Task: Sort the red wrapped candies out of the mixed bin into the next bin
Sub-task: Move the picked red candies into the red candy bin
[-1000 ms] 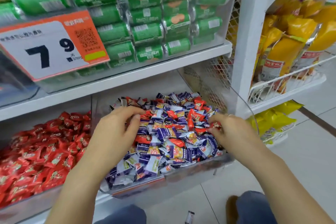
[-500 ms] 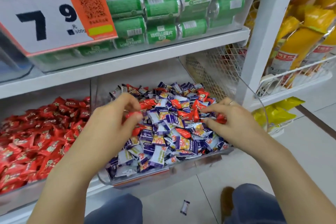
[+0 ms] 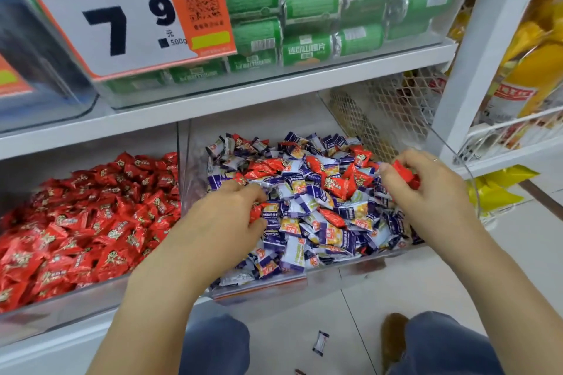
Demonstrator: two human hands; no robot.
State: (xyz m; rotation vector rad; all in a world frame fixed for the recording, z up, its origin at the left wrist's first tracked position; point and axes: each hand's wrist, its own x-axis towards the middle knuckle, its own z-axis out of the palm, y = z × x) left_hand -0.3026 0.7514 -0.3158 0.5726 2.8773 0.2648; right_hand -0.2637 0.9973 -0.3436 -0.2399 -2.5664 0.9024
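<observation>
A red wrapped candy (image 3: 401,172) is pinched by the fingers of the right hand (image 3: 432,192) above the mixed bin (image 3: 350,271). Another red candy (image 3: 255,212) is pinched by the left hand (image 3: 225,219), low in the pile. The next bin (image 3: 61,304), to the left, is filled with red candies.

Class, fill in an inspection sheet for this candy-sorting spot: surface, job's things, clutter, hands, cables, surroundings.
Surface: white shelf holding clear bins.
Job's things: mixed bin of purple and red candies; red bin to its left, well filled.
Clutter: one wrapped candy on the floor.
Hands: left hand in the mixed pile, pinching a red candy; right hand grips red candies.
Cables: nothing seen.
Surroundings: price sign, green packs above, yellow bags at right.
</observation>
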